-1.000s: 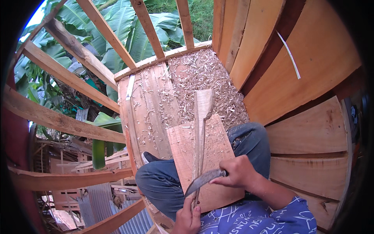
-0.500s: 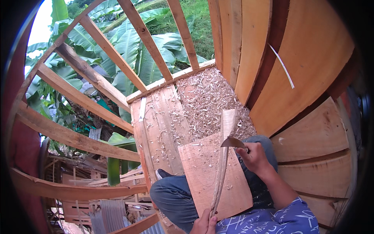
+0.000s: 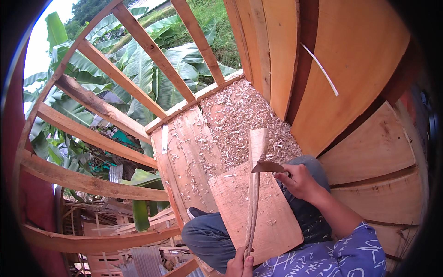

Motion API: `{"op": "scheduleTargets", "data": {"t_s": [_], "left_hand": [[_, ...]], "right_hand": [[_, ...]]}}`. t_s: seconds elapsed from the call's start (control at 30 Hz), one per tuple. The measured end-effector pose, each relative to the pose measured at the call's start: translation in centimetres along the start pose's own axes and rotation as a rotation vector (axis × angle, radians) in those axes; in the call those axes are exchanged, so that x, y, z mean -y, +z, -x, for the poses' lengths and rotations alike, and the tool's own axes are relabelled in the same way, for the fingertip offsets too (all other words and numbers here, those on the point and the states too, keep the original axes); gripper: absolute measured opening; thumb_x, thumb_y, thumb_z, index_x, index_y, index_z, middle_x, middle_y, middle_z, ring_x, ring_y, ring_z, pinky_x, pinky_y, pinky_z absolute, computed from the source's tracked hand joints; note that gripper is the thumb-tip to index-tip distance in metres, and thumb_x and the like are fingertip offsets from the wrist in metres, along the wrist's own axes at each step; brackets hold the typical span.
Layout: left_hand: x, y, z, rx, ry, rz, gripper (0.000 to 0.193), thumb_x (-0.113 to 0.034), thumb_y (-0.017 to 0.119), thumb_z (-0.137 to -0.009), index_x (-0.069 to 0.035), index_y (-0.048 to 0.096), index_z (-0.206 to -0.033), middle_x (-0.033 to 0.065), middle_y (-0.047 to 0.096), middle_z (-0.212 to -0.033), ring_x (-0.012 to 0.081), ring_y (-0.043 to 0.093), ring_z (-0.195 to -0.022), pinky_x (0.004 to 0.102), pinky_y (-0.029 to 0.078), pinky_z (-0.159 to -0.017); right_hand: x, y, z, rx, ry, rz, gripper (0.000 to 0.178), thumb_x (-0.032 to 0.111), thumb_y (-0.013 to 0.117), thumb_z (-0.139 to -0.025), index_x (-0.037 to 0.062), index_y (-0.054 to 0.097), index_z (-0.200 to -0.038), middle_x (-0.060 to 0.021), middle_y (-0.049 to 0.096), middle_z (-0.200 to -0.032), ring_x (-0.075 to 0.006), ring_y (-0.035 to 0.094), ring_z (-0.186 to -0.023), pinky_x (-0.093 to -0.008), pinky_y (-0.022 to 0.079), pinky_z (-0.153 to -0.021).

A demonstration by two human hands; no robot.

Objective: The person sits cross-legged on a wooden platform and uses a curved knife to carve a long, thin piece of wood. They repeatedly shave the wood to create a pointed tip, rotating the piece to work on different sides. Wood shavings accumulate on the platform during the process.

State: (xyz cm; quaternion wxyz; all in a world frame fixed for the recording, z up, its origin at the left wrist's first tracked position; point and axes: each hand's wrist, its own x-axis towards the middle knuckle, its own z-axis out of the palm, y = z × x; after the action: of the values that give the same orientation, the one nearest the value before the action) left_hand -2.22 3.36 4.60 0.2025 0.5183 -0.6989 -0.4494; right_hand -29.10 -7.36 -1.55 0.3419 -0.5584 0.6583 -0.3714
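My left hand (image 3: 240, 264), at the lower edge, is closed around the near end of a long, slightly curved piece of wood (image 3: 252, 207). The wood runs away from me and widens into a pale, flat far end. My right hand (image 3: 300, 181) is closed on the handle of a knife (image 3: 267, 166) with a short, curved, dark blade. The blade lies across the wood just below its wide end. Beneath both, a square wooden board (image 3: 272, 210) rests on my lap, with small shavings on it.
Curled wood shavings (image 3: 244, 117) cover much of the plank floor (image 3: 187, 152). A slatted wooden railing (image 3: 138, 108) stands at the left, with banana leaves (image 3: 143, 83) beyond it. Wide timber boards (image 3: 350, 64) rise on the right. A pale strip (image 3: 164, 138) lies near the railing.
The view has shifted a little. The wood's far end and the knife blade are farther left in the picture, and the wood stands more upright. Both hands keep their hold.
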Motion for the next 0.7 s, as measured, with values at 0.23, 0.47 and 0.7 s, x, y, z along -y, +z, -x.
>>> {"op": "scheduleTargets", "data": {"t_s": [0.23, 0.47, 0.7], "left_hand": [[-0.4, 0.1, -1.6, 0.018, -0.053, 0.074, 0.025, -0.022, 0.041, -0.096, -0.001, 0.053, -0.104, 0.0157, 0.047, -0.062, 0.0289, 0.051, -0.053, 0.039, 0.038, -0.052], [-1.3, -0.9, -4.4, 0.021, -0.076, 0.168, 0.024, -0.019, 0.048, -0.094, 0.0, 0.053, -0.108, 0.0165, 0.052, -0.064, 0.0306, 0.055, -0.057, 0.038, 0.041, -0.054], [0.3, 0.7, -6.4, 0.068, -0.012, -0.065, 0.031, -0.017, 0.057, -0.087, 0.0, 0.054, -0.113, 0.0257, 0.062, -0.084, 0.0432, 0.061, -0.078, 0.0461, 0.049, -0.067]], "right_hand": [[0.6, 0.7, 0.2, -0.038, 0.058, -0.148, 0.038, 0.038, 0.063, -0.086, 0.0001, 0.066, -0.091, -0.016, 0.063, -0.067, -0.0295, 0.065, -0.065, -0.0368, 0.049, -0.058], [-0.9, 2.7, 0.3, 0.082, -0.016, -0.161, 0.037, 0.036, 0.066, -0.084, -0.0006, 0.066, -0.087, -0.0116, 0.06, -0.061, -0.0161, 0.057, -0.056, -0.032, 0.044, -0.055], [-6.6, 4.1, -0.2, 0.179, 0.074, -0.432, 0.047, 0.045, 0.072, -0.078, 0.0008, 0.059, -0.068, 0.003, 0.049, -0.056, -0.005, 0.045, -0.055, -0.0258, 0.037, -0.049]]}}
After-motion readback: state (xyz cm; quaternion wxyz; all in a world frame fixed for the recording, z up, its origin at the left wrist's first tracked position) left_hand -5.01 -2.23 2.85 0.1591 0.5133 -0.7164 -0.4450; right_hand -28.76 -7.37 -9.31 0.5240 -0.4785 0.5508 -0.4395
